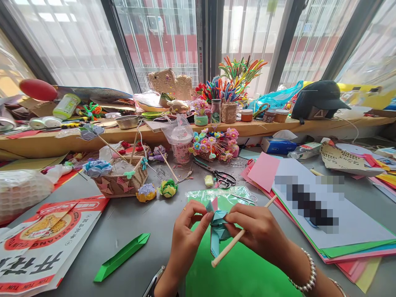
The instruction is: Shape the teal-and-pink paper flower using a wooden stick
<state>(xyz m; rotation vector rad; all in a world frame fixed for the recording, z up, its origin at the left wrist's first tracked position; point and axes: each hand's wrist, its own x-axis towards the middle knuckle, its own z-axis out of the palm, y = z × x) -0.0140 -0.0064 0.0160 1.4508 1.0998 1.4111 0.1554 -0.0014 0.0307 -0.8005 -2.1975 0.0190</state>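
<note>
My left hand [185,239] and my right hand [260,233] meet over a green sheet [238,272] at the table's near edge. Both pinch a folded light-blue paper piece [218,225] with a pink tip. My right hand also grips a thin wooden stick [229,245] that runs diagonally under its fingers, from lower left to upper right. A beaded bracelet [307,274] circles my right wrist.
A folded green paper strip [122,256] lies to the left. Scissors [221,176], paper flowers [168,187] and a small basket [120,179] sit behind the hands. A stack of coloured sheets [340,231] lies on the right. A printed bag [40,243] covers the left. The windowsill [192,132] is crowded.
</note>
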